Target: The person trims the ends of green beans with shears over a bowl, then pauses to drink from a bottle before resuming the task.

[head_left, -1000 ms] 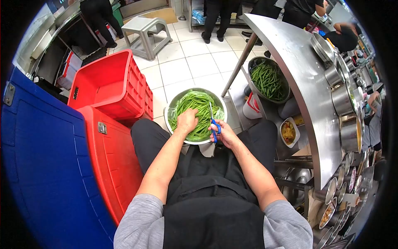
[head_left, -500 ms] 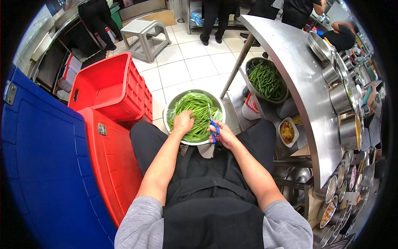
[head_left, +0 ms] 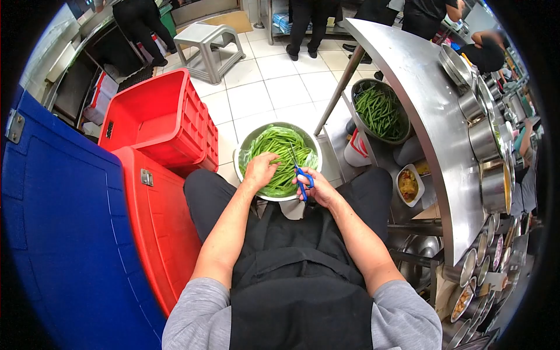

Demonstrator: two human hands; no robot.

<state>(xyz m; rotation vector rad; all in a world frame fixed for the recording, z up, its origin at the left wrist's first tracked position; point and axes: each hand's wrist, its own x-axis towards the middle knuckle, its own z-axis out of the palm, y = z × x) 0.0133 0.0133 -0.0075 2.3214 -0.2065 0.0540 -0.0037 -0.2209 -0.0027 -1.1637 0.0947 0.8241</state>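
A white-rimmed bowl in front of my knees holds a heap of long green beans, with clear plastic around them. My left hand is over the left part of the heap, its fingers curled and closed on some beans. My right hand is at the bowl's right front edge, gripping blue-handled scissors. The scissor blades point up and away, over the beans. Whether a bean lies between the blades is too small to tell.
Red crates and a blue-lidded red box stand at my left. A steel table curves along my right, with another pot of green beans on its lower shelf. A grey stool and several people are farther back.
The view has shifted slightly, so the surroundings sit a little farther right. Both hands stay at the bowl, with only small finger movements. The scissors remain in my right hand.
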